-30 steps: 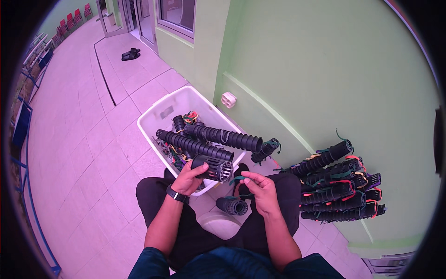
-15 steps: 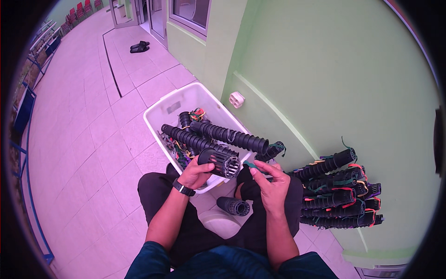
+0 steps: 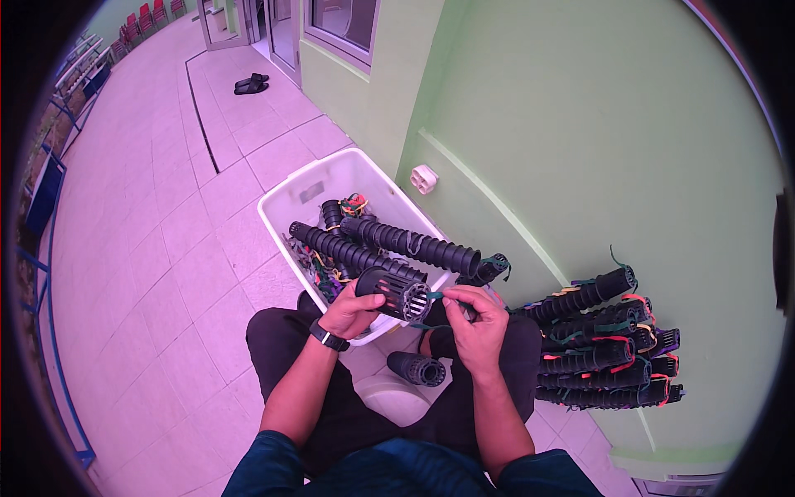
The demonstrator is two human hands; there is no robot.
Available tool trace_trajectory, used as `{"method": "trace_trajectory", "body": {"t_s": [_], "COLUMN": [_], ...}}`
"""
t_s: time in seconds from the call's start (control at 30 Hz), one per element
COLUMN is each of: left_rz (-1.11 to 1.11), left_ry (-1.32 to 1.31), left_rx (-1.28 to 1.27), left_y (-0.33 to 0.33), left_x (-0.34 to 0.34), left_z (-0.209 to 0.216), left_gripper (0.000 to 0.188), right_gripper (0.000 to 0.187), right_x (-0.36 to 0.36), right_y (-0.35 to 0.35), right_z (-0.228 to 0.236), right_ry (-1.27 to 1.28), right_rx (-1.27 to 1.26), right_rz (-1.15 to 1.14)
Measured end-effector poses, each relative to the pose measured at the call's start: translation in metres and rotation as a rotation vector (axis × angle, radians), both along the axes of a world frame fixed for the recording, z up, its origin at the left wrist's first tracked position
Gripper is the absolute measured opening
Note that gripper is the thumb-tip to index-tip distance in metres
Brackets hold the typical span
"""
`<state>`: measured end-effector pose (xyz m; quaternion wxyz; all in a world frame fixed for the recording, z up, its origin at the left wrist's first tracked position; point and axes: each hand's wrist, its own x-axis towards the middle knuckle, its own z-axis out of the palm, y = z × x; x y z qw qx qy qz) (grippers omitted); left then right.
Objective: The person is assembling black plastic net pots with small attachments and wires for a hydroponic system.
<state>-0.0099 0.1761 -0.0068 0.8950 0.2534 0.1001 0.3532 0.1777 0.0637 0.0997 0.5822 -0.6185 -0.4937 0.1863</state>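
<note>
Presently, the left hand [image 3: 351,311] is clamped around a black plastic cup with slotted sides [image 3: 386,290], its grid-like end turned toward the right hand [image 3: 478,323], which pinches a thin dark-green strip [image 3: 436,295] between thumb and fingers right by that end. The cup is held above the near part of a white rectangular plastic tub [image 3: 364,178], where long ribbed black stacks [image 3: 414,243] lie across one another. Lower down, a second black slotted cup [image 3: 416,369] sits between the knees; rightward, beside the pale green wall [image 3: 580,149], black stacks with coloured strips [image 3: 592,356] lie piled.
</note>
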Motion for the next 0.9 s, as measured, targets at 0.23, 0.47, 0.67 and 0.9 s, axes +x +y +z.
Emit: {"method": "trace_trajectory", "body": {"t_s": [0.23,0.47,0.67,0.9], "left_rz": [-0.013,-0.027,-0.034,-0.071], "left_ry": [-0.012,0.004,-0.001,-0.015], "left_rx": [-0.011,0.007,0.013,0.026], "left_y": [-0.003,-0.002,-0.001,-0.002], "left_x": [0.002,0.005,0.007,0.009], "left_z": [0.01,0.012,0.009,0.012], "left_gripper": [0.035,0.027,0.028,0.029], "right_gripper": [0.017,0.018,0.02,0.021], "right_x": [0.003,-0.001,0.002,-0.001], "right_y": [0.002,0.005,0.006,0.009], "right_z": [0.003,-0.002,-0.002,-0.001], "right_ry": [-0.269,-0.221,-0.146,-0.286], "right_rx": [0.025,0.013,-0.007,-0.009], "right_rz": [-0.05,-0.045,-0.037,-0.063]}}
